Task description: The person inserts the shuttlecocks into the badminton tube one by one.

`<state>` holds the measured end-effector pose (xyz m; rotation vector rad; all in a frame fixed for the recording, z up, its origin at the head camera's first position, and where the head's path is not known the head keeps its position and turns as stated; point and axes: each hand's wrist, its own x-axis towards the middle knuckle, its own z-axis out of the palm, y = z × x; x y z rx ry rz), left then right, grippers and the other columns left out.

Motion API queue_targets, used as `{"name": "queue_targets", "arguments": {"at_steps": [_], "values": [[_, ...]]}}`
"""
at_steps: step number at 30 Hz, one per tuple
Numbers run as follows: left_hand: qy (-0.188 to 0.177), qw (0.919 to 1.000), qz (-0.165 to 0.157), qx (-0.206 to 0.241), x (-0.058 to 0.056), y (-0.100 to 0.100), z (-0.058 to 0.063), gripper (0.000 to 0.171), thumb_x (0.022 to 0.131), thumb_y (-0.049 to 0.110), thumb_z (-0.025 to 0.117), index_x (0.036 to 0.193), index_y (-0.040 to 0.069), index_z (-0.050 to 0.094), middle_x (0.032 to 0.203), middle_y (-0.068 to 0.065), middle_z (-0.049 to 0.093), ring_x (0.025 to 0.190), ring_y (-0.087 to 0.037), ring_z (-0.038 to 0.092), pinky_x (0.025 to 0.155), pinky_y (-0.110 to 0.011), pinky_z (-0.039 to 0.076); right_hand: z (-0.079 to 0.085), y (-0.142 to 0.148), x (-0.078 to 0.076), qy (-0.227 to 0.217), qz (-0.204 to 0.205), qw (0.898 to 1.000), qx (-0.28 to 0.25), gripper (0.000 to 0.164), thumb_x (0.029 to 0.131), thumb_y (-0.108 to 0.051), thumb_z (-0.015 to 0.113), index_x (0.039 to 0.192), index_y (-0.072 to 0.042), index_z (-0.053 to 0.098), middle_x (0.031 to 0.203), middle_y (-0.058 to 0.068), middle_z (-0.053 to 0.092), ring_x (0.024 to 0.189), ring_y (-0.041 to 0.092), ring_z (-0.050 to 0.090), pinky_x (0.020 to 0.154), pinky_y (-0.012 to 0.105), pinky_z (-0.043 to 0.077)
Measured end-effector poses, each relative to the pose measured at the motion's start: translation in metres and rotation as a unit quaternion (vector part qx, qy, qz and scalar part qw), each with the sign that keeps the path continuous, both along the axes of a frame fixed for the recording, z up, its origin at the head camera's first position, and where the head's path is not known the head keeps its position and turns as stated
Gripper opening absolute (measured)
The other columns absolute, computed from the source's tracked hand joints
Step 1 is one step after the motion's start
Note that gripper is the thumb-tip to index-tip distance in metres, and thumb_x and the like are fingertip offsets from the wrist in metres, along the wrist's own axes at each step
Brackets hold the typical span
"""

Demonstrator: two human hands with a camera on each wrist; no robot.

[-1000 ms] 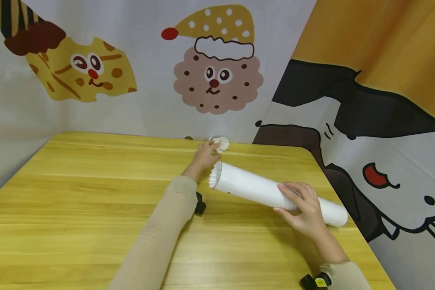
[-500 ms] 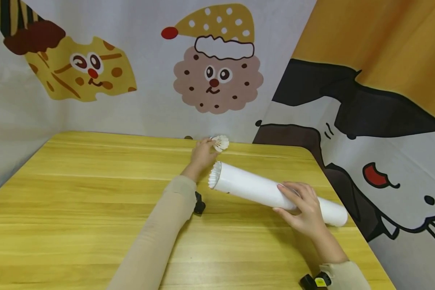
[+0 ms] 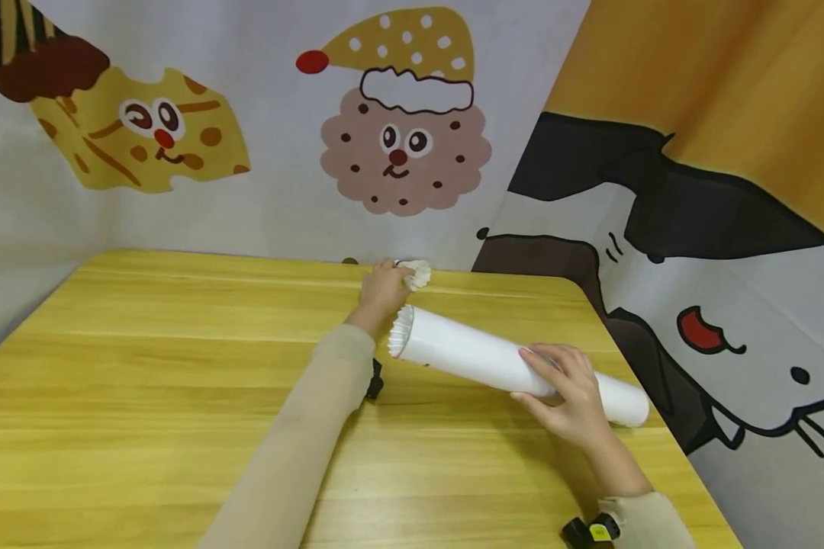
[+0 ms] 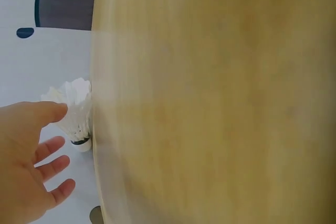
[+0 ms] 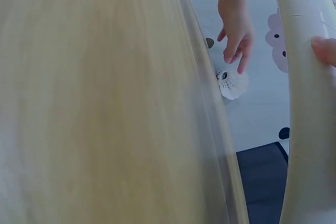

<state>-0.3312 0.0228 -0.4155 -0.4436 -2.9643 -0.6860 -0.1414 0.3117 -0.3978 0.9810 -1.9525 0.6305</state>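
At the table's far edge lies a white feather shuttlecock, its cork base with a dark band showing in the left wrist view. My left hand reaches over to it with the fingers spread and the thumb overlapping the feather skirt; nothing is gripped. My right hand holds a long white shuttlecock tube around its middle. The tube slants over the table, its open end towards the left hand, and a feather skirt fills that mouth.
A wood-grain table spans the view. Right behind its far edge hangs a white curtain with cartoon prints, and another printed cloth runs along the right side. Black wrist straps with cameras sit at both sleeves.
The shuttlecock has turned slightly at the left fingers, its feather skirt facing a little differently than half a second ago. The right hand keeps its hold on the tube. The head view has shifted slightly.
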Motion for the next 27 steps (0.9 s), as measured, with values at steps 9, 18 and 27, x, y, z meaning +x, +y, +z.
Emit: {"name": "queue_targets", "arguments": {"at_steps": [9, 18, 27], "values": [[0.048, 0.998, -0.004, -0.041, -0.007, -0.005, 0.0, 0.034, 0.089, 0.005, 0.061, 0.119, 0.019, 0.069, 0.119, -0.006, 0.062, 0.111, -0.028, 0.053, 0.097, -0.046, 0.04, 0.001, 0.0, 0.0, -0.004, 0.001, 1.0, -0.005, 0.055, 0.084, -0.049, 0.07, 0.108, 0.0, 0.07, 0.103, 0.023, 0.063, 0.091, 0.04, 0.053, 0.092, 0.034, 0.033], [0.09, 0.9959, 0.012, 0.005, -0.01, -0.014, -0.004, 0.027, 0.085, -0.001, 0.062, 0.101, 0.016, 0.076, 0.1, -0.006, 0.07, 0.094, -0.028, 0.06, 0.089, -0.044, 0.045, 0.0, 0.002, 0.001, -0.011, 0.002, 1.0, -0.001, 0.055, 0.084, -0.05, 0.069, 0.108, 0.0, 0.07, 0.104, 0.023, 0.063, 0.092, 0.039, 0.053, 0.093, 0.033, 0.033], [0.103, 0.9946, 0.008, -0.003, -0.012, -0.017, -0.004, 0.025, 0.08, -0.004, 0.062, 0.088, 0.014, 0.078, 0.087, -0.008, 0.07, 0.085, -0.028, 0.061, 0.083, -0.043, 0.047, 0.0, 0.001, 0.0, -0.008, 0.002, 1.0, -0.003, 0.056, 0.083, -0.05, 0.07, 0.108, 0.0, 0.071, 0.103, 0.023, 0.064, 0.092, 0.039, 0.054, 0.093, 0.033, 0.033]]}}
